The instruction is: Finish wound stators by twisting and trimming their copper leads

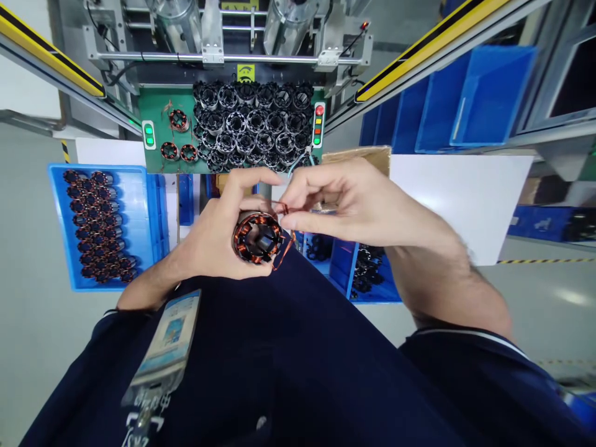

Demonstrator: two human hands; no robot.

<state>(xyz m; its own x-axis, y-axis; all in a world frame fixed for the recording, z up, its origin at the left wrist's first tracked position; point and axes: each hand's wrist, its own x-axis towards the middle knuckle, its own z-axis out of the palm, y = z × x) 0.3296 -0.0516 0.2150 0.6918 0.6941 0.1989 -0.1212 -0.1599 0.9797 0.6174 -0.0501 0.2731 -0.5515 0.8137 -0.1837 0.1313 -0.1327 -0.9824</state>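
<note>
While left hand [218, 239] cups stator [257, 236] | right hand [354, 202] pinches its wire [283, 208]

A green work plate [161, 105] at twelve o'clock carried a heap of black stator cores [254, 124] and three wound stators [179, 139], while a blue tray [139, 211] of wound stators lay at nine o'clock and blue bins [465, 99] stood at two o'clock.

left hand [218, 239]: curled, gripping | right hand [354, 202]: fingertips pinched (forearms bare)
</note>
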